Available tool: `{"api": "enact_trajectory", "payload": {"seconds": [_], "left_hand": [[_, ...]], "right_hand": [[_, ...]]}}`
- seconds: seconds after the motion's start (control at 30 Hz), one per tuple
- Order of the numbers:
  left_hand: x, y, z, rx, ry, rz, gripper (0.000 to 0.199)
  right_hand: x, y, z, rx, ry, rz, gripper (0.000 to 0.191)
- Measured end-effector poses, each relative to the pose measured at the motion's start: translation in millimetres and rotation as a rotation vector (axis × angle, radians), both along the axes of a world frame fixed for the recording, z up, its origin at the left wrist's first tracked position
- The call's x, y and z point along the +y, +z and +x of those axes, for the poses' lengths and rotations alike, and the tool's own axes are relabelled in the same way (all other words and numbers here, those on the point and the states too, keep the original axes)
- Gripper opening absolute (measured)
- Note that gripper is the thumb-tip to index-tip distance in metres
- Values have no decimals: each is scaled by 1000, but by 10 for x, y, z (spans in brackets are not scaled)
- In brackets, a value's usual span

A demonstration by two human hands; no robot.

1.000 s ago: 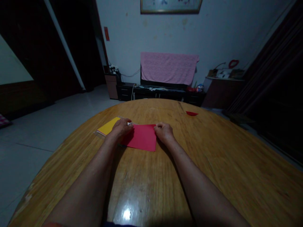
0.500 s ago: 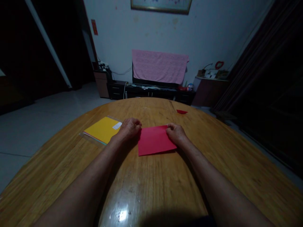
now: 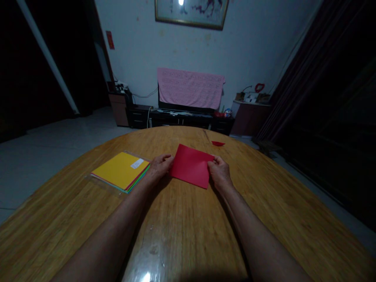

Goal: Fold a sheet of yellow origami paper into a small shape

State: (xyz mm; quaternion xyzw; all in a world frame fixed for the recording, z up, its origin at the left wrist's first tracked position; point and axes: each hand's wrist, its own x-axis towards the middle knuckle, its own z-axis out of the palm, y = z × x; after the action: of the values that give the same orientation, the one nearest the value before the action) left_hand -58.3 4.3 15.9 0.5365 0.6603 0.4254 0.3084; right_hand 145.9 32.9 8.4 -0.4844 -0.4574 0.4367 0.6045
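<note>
Two hands: your left hand [image 3: 160, 166] and your right hand [image 3: 220, 173] are apart, fingers closed on opposite edges of the sheet.
Sheet: a square red paper sheet [image 3: 191, 165] lies at 12 o'clock between your hands, turned corner-wise on the counter.
Counter: a curved-edged honey-brown wooden counter [image 3: 264, 203] carries everything below.
Stack: a stack of coloured paper squares [image 3: 120, 171], yellow on top, sits in a clear plastic sleeve [image 3: 94, 181] at 10 o'clock, near your left hand.
Scrap: a small red paper scrap [image 3: 218, 143] lies at 1 o'clock, towards the far edge.
Beyond: a pink patterned cloth [image 3: 190, 88] hangs over a dark screen at 12 o'clock.
</note>
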Motion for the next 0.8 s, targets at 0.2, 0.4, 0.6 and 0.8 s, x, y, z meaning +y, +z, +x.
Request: {"api": "enact_trajectory", "payload": {"seconds": [0.2,0.4,0.6,0.8], "left_hand": [[-64,4,-86,-685,-231,-114,42],[-91,45,-83,-775,-270,-130,33],[-121,107,-100,-819,-240,-165,51],[-145,116,-94,-778,-309,-238,57]], "right_hand": [[-4,-59,-86,82,-34,-37,31],[-46,-29,-106,179,48,-129,28],[-53,69,89,131,320,-166,19],[-85,106,212,59,539,-286,26]]}}
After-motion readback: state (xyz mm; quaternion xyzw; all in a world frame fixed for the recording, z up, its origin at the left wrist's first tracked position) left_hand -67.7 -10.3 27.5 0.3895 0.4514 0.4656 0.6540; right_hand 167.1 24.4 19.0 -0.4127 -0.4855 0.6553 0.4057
